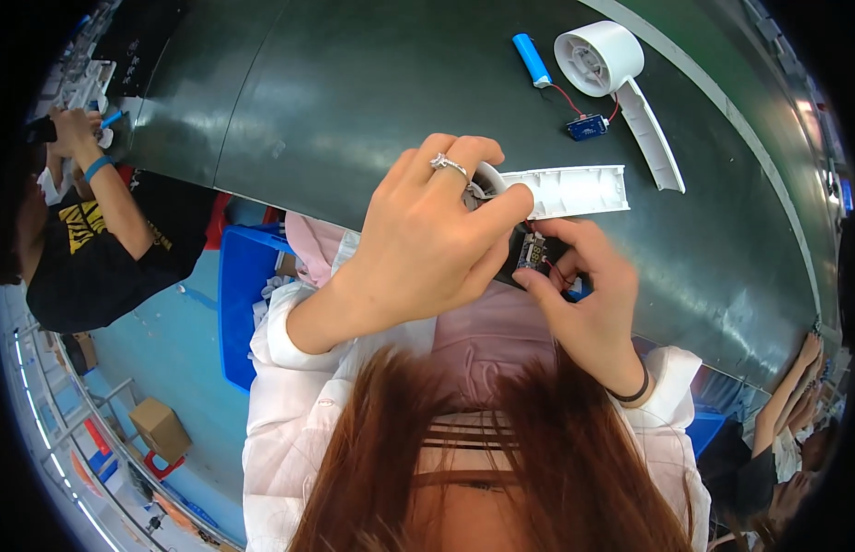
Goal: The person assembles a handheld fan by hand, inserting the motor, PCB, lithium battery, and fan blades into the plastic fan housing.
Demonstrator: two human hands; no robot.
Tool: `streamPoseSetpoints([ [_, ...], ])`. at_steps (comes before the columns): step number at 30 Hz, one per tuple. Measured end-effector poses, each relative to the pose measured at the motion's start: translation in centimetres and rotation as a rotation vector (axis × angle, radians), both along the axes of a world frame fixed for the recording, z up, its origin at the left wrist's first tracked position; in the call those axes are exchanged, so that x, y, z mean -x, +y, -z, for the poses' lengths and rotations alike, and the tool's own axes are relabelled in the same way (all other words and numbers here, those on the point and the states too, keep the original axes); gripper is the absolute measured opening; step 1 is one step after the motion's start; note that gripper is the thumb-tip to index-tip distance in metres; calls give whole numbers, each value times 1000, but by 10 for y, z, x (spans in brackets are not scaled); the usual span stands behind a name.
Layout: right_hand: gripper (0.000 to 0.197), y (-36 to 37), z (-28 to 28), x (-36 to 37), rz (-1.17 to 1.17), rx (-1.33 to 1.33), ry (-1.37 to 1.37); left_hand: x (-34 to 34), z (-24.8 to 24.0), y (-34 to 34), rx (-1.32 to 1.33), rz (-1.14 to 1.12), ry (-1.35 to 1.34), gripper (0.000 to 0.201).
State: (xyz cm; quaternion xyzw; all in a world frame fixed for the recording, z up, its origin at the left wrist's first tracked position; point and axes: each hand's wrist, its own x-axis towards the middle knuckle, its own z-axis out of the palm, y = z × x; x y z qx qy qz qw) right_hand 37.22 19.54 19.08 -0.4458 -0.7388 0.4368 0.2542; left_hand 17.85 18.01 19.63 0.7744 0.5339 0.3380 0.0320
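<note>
My left hand (437, 216), with a ring on one finger, is closed round the round head of a white handheld fan housing. The white half-shell handle (575, 190) of that housing points right, its hollow side up. Just below it, my right hand (593, 285) pinches a small circuit board (532, 252) between thumb and fingers. Red wires run from the board, and a bit of blue shows under the right palm, mostly hidden. Most of the fan head is covered by my left hand.
Further back lies another white fan housing (600, 57) with its handle shell (650, 133), a blue battery cell (532, 60) and a blue circuit board (589, 127) on red wires. A blue bin (239, 308) stands left of me. Co-workers sit at left (105, 230) and far right (782, 432).
</note>
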Motion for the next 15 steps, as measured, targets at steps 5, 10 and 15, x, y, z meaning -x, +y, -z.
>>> streamPoseSetpoints([
  [5,42,6,-1,-1,-57,-71,45,3,-1,0,-4,-2,1,26],
  [10,40,18,-6,-9,-146,15,68,3,-1,0,-10,0,3,25],
  [15,44,23,-6,-23,-230,119,58,0,3,-1,-31,22,-6,23],
])
